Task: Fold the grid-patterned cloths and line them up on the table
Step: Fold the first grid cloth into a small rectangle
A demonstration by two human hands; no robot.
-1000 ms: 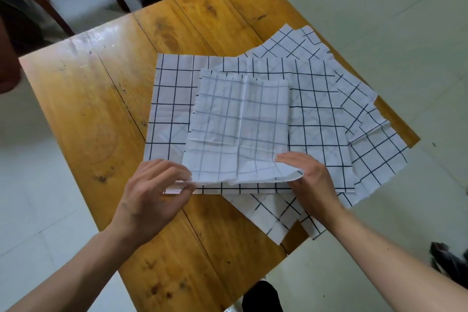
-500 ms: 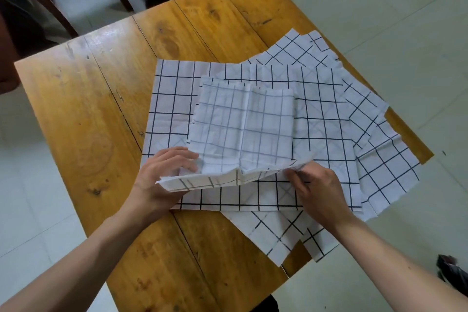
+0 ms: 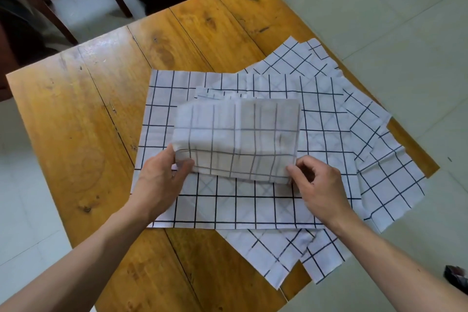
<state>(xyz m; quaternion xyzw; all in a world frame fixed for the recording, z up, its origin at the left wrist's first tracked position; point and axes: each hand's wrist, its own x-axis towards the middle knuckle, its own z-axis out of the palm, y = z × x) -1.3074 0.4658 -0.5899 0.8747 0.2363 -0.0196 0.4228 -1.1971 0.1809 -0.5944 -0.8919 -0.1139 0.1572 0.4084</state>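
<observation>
On the wooden plank counter (image 3: pixel 83 119), at the centre of the head view, a white folded cloth with faint grey grid lines (image 3: pixel 236 139) is lying atop a spread white cloth with black grid lines (image 3: pixel 228 208). At seven o'clock from the folded piece, the left hand (image 3: pixel 162 180) is pinching its near left corner in a thumb-and-finger grip. At five o'clock, the right hand (image 3: pixel 321 185) is gripping the near right corner. More grid-patterned cloths (image 3: pixel 387 185) are fanning out toward three o'clock, overhanging the counter edge.
</observation>
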